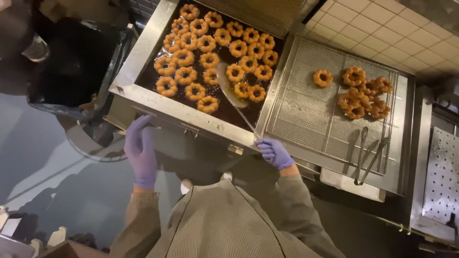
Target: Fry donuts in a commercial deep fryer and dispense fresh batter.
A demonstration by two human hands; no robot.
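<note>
- While the right hand [275,153], gloved in purple at the centre of the frame, is closed around the end of a long-handled skimmer [233,91], the tool's flat blade lies among the ring-shaped doughnuts [210,55] floating in dark oil in the fryer vat [143,95] at upper centre.
- With the grip so far out on the handle, I judge that a doughnut lifted on the blade could tip off and splash hot oil toward the sleeve.
- At left of centre, the left hand [140,148] has its fingers apart and holds nothing; it lies flat just at the vat's steel front edge, near enough, I think, to be burnt by hot metal or spatter.
- Right of the vat, the wire draining rack [306,110] carries one lone doughnut and a crowded heap [364,93] near its far side; more dropped there could stack and crush, in my view.
- Metal tongs [367,155] lie on the rack's near edge, well apart from both hands, and a careless sweep could knock them off.
</note>
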